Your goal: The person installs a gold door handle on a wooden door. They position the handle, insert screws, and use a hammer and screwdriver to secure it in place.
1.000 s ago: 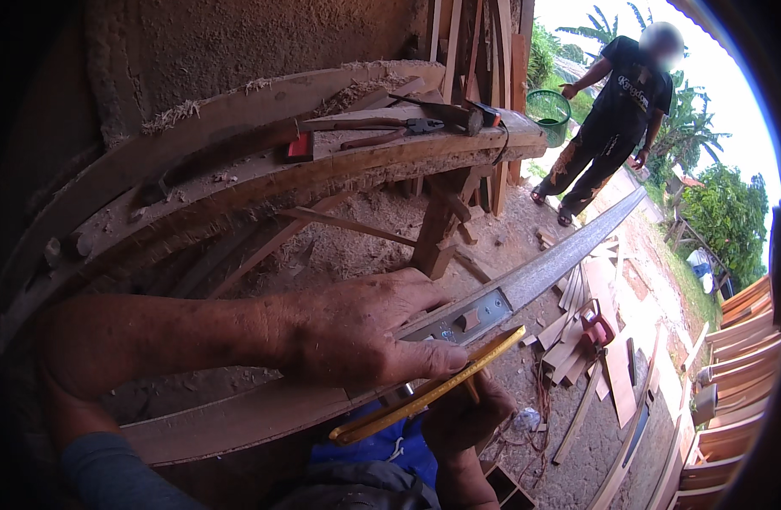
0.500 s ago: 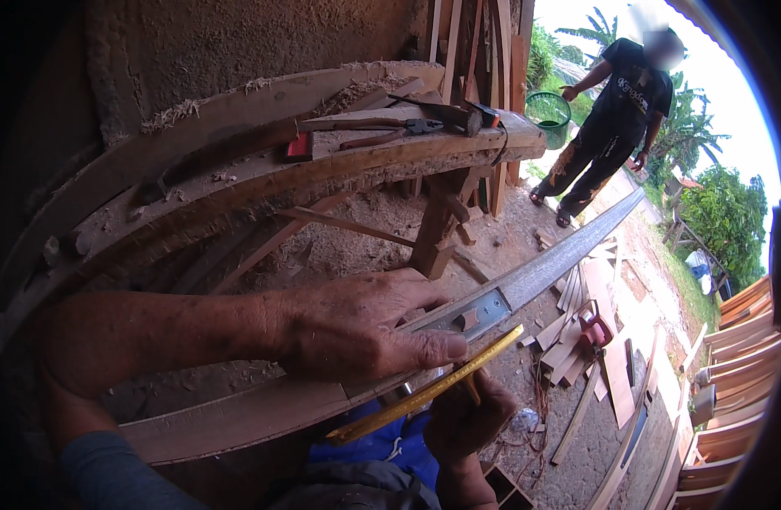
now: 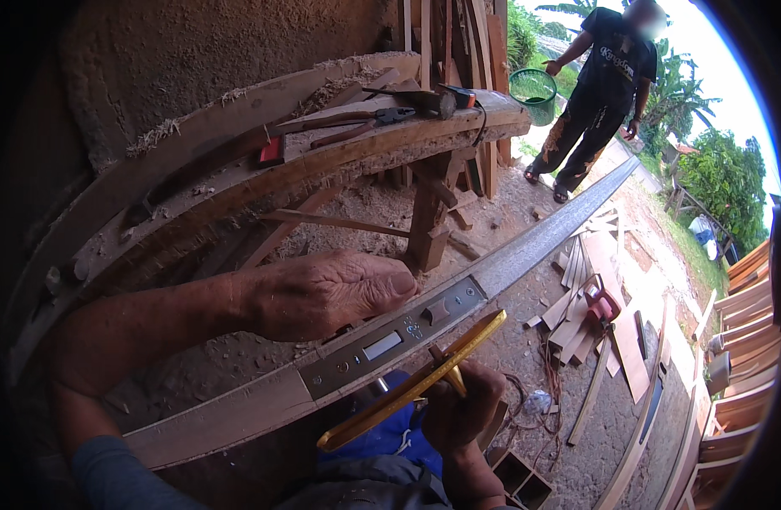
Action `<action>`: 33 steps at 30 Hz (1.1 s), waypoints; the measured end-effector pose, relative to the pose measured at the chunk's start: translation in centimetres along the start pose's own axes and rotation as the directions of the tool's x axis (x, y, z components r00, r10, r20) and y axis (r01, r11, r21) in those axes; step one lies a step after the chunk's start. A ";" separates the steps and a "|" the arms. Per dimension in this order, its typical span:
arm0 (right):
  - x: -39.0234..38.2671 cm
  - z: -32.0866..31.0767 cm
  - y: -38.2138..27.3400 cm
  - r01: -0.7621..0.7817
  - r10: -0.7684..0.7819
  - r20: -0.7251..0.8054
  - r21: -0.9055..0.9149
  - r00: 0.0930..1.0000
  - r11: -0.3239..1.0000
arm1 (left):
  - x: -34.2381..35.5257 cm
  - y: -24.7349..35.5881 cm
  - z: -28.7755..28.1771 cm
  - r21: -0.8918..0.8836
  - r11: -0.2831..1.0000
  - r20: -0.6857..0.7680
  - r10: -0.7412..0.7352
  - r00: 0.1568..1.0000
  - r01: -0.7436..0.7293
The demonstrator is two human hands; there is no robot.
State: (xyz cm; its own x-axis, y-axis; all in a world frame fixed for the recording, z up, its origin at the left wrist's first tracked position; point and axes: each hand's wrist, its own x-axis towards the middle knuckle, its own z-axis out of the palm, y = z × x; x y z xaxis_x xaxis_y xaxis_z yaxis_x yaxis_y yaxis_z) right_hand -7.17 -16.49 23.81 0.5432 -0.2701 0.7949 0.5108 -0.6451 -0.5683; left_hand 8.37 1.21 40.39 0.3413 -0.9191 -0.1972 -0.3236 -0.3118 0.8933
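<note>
A long wooden board, probably a door's edge, runs diagonally across the view with a metal lock faceplate set into it. My left hand is curled at the board's far side beside the faceplate, closed on that edge, its fingertips mostly hidden. Below the board my right hand grips a long brass-coloured handle plate, held at a slant alongside the lock by the fitting on its middle.
A rough bench carries pliers, other tools and shavings. Scrap strips, a red power tool and a cord lie on the ground. Another person stands beyond, near a green basket. Wooden frames line the right.
My left hand has shifted up and back, lifting its thumb off the faceplate and uncovering it. The brass plate has moved slightly. The view has shifted a little.
</note>
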 end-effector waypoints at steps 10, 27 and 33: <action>-0.2 0.8 -0.1 0.008 -0.001 0.056 -0.130 0.998 0.991 | 0.5 -2.2 2.0 -0.068 0.994 -0.249 0.064 0.966 -0.084; 3.2 4.5 -0.2 0.075 -0.077 -0.059 -0.037 0.995 0.996 | -0.2 0.6 -2.5 0.045 0.998 -0.065 -0.041 0.997 0.044; 4.5 5.9 -0.2 0.060 -0.058 -0.062 0.029 0.996 0.998 | -4.0 2.3 -1.3 0.434 0.887 -0.250 -0.049 0.967 0.157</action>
State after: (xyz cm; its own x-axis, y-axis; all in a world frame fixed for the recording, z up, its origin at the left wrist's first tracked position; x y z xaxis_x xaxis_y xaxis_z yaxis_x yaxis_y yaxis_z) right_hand -0.90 -13.34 26.22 0.4703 -0.2765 0.8381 0.5612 -0.6392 -0.5258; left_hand 7.41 4.52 43.77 0.5665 -0.8132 -0.1335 -0.6166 -0.5258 0.5860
